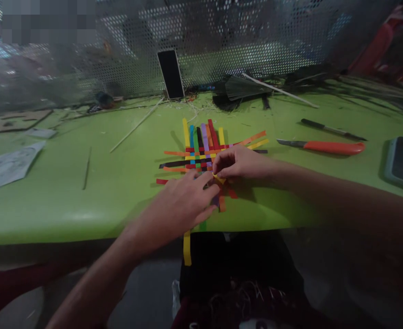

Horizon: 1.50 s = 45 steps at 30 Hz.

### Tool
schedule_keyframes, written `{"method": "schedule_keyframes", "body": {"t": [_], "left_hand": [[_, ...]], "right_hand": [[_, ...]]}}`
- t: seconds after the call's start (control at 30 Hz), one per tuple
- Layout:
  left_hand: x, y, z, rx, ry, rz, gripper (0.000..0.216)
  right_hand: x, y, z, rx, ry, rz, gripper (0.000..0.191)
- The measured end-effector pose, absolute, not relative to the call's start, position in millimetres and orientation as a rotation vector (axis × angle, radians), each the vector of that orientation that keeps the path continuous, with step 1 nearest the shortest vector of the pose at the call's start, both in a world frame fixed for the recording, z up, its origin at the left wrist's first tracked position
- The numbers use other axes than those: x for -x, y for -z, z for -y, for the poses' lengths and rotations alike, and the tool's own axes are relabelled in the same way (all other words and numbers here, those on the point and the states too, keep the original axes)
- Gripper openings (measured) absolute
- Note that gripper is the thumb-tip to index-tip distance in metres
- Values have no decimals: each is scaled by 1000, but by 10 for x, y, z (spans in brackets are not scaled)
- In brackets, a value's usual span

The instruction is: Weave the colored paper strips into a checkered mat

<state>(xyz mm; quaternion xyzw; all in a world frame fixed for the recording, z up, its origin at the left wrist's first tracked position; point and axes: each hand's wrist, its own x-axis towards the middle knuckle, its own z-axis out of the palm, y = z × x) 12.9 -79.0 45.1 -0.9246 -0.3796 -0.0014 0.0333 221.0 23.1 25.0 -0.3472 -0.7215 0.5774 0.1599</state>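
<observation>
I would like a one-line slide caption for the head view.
Left hand and right hand at woven colored strips on a green table.

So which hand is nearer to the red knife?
The right hand: it is over the right side of the woven strips, with the red knife off to its right, untouched. The left hand is farther away, over their near left side.

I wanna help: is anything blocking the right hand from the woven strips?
Nothing visible. The right hand has its fingertips at a yellow strip there. The left hand lies over the woven strips beside it; the red-handled knife is away to the right.
</observation>
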Motion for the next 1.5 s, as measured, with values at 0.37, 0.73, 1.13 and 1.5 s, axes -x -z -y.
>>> {"method": "schedule_keyframes", "body": {"t": [0.37,0.73,1.13,1.5], "left_hand": [[-331,-417,896,2728,-148,1096,20],[-336,-304,975,2624,-130,1007,18],[-24,-269,620,2797,479,1164,11],[-54,-122,521,2715,543,1319,11]], "right_hand": [[-2195,-259,-224,988,-1621,2086,10],[-2200,-222,-218,994,-1664,2043,11],[-2211,-237,-225,930,-1646,2080,14],[-2194,-201,-238,957,-1712,1984,27]]}}
